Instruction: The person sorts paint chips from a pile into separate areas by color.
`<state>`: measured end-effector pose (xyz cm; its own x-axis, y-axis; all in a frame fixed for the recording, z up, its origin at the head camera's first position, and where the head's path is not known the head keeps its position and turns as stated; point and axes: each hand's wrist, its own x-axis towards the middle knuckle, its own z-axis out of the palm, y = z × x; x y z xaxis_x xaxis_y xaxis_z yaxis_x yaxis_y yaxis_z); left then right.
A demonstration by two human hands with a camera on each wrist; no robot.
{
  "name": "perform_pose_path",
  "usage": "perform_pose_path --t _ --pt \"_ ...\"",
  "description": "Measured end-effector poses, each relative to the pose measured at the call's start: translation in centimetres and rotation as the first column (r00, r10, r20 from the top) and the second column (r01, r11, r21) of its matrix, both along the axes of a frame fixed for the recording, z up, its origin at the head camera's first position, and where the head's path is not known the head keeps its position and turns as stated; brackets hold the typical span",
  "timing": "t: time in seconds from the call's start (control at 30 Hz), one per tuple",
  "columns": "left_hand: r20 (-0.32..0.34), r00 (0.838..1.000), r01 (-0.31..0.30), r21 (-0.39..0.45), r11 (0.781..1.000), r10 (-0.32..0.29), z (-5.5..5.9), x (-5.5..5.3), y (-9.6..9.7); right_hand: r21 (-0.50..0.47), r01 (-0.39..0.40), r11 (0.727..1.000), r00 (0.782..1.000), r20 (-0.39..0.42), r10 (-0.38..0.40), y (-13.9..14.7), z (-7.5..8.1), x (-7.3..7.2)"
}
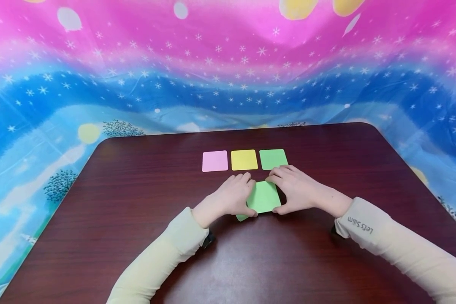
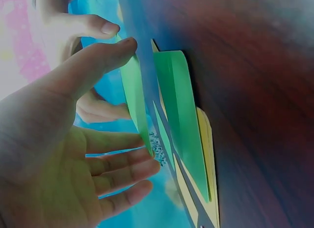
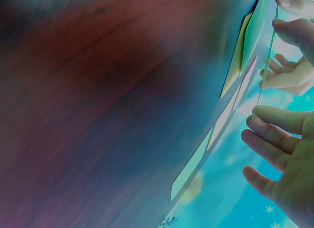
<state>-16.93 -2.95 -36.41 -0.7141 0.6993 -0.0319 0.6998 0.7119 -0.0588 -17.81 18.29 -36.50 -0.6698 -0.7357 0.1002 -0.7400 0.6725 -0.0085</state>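
Observation:
Both hands hold a green paper card (image 1: 264,197), lifted above the table. My left hand (image 1: 232,195) grips its left side, thumb at the near edge and fingers at the far edge. On the right side, my right hand (image 1: 299,190) holds it the same way. Below, a second green card (image 2: 179,110) lies on a yellow card (image 2: 208,154); in the head view only a green corner (image 1: 242,218) shows past the left hand. Farther back lie a pink card (image 1: 214,161), a yellow card (image 1: 244,160) and a green card (image 1: 273,159) in a row.
The dark wooden table (image 1: 148,177) has rounded far corners. Behind it hangs a pink and blue patterned cloth (image 1: 220,71). Light sleeves cover both forearms, and a dark band (image 1: 209,239) shows at the left wrist.

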Motion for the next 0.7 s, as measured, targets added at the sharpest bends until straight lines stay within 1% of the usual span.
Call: perform_pose_path --t 0.17,0.3,0.53,0.7 --pt "0.029 1.0 0.004 0.015 1.0 -0.004 0.0 -1.0 0.5 -0.015 0.012 1.0 1.0 -0.009 -0.012 0.8 -0.1 -0.7" --pt "0.047 0.999 -0.009 0.026 1.0 0.008 0.2 -1.9 0.8 -0.021 0.048 0.999 0.999 0.012 -0.048 1.3 0.0 -1.3" --pt "0.103 0.994 -0.031 0.044 0.999 0.026 0.0 -3.4 1.4 0.001 0.094 0.996 0.995 0.046 -0.094 2.0 0.0 -2.4" --pt "0.099 0.994 -0.046 0.036 0.998 0.042 0.0 -4.5 2.0 0.025 0.114 0.993 0.991 0.062 -0.115 2.5 -0.1 -3.3"
